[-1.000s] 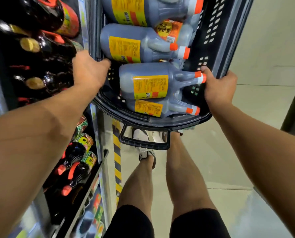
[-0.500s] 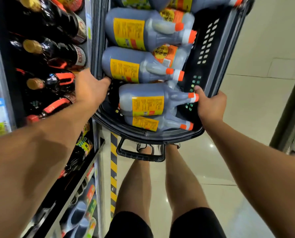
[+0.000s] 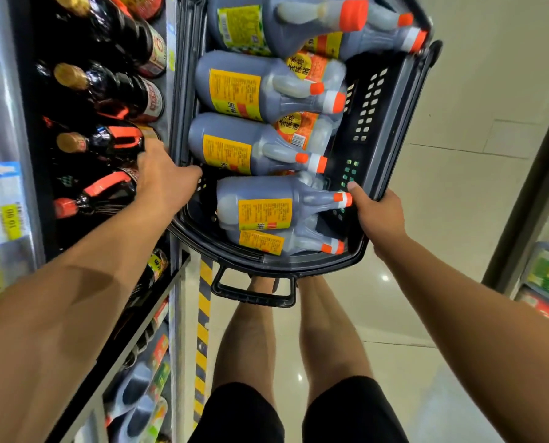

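Black basket [image 3: 380, 100], off the floor [image 3: 442, 257], clamped at both near corners: left hand [image 3: 163, 183] curled over the left rim, right hand [image 3: 380, 215] over the right rim, thumb inside the wall. Grey jugs [image 3: 260, 203] lying flat within, nearest between both hands. Dark bottles [image 3: 107, 91] shelved just left.

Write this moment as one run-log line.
left hand: grips basket | right hand: grips basket | basket: held up, jugs lying inside | bottles: left of basket
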Demonstrator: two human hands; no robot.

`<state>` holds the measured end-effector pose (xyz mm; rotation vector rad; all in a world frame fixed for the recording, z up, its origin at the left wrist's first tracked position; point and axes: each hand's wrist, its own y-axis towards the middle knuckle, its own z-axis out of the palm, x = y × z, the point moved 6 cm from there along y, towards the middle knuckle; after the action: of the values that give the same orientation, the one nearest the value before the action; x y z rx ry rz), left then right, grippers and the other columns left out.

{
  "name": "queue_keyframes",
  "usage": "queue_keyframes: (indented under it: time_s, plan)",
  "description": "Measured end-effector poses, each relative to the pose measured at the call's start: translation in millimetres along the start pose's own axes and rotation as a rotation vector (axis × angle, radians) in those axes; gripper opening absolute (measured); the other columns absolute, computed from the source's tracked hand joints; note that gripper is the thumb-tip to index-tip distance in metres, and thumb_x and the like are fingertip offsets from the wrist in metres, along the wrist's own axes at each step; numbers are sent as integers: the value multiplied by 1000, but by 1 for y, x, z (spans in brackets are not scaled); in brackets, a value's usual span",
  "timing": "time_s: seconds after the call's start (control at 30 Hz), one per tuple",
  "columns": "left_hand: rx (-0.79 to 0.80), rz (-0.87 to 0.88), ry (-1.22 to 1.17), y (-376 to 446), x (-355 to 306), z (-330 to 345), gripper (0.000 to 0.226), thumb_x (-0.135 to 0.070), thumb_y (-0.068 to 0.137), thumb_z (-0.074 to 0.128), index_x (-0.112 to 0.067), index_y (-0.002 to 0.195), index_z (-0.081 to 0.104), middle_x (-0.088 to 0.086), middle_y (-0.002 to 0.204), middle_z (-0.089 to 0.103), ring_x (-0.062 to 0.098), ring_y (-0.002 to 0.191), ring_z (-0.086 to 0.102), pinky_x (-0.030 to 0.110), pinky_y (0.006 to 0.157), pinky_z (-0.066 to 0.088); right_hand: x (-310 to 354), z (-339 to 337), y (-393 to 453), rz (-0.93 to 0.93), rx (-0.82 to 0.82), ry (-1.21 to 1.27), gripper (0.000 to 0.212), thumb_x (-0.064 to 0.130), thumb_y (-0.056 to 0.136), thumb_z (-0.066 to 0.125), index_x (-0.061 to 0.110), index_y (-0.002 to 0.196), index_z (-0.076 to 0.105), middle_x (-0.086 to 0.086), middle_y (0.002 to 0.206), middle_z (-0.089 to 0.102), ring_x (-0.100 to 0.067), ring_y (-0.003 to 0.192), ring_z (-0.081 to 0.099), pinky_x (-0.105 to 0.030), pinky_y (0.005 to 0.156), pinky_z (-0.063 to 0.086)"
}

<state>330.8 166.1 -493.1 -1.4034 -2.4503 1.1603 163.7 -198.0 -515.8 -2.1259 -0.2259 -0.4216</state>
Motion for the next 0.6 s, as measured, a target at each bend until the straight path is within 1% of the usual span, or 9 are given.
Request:
queue_keyframes:
  time_s: [0.03,0.1,0.17,0.23,0.3,0.4,0.47,0.53,0.6]
  plan:
    - [-76,63,-51,-10,-9,-14,49,-30,75,70,-18,118,49,12,124,58,31,109,62,48,92,56,-2,-4,-5,-6,7,-13,40,52,90,75,19,113,68,4,105,75,-20,100,73,-44,96,59]
    - [-167,250,-140,-44,-36,-35,39,-25,80,67,-19,115,52,8,123,58,22,109,58,38,92,52,-7,-19,-23,-21,-93,-56,39,46,93,73,16,114,61,-1,105,70,-20,94,69,-45,94,58]
    - [-57,428,-112,-79,-62,-30,32,-27,85,70,-18,114,59,4,118,58,19,106,58,36,91,50,-18,-35,-51,-33,-244,-9,34,36,93,73,14,114,58,-5,106,66,-11,84,62,-45,91,55]
    - [156,530,45,-105,-73,-3,44,-42,84,74,-19,119,61,2,119,56,22,111,56,39,94,50,-33,-41,-84,18,-292,109,16,21,93,72,14,102,60,-2,93,64,-11,76,59,-47,87,55]
    - [279,597,333,-118,-73,26,69,-56,79,78,-20,133,54,3,129,50,29,123,50,46,98,50,-50,-29,-112,166,-178,244,9,12,95,67,13,88,62,-6,82,65,-21,75,62,-44,75,58]
    - [242,707,697,-124,-68,47,95,-59,76,83,-22,151,37,8,141,41,34,133,43,54,103,46,-55,11,-146,406,116,467,6,2,98,63,4,98,68,-17,87,67,-28,83,65,-32,68,57]
    - [196,732,811,-121,-71,52,98,-57,77,84,-21,153,33,12,141,41,36,131,45,53,103,43,-51,37,-153,504,228,568,12,4,99,67,0,110,70,-20,97,73,-27,94,74,-30,74,62]
    - [197,740,884,-117,-74,55,97,-58,78,84,-19,151,34,14,137,42,36,125,46,51,100,43,-46,57,-151,553,267,654,15,7,99,70,2,113,71,-16,105,77,-25,108,77,-29,76,65]
    - [228,749,897,-117,-77,55,94,-62,76,83,-17,145,37,13,133,43,36,121,47,50,97,44,-42,73,-144,569,291,722,11,8,99,68,9,109,73,-8,103,76,-18,106,74,-31,80,65]
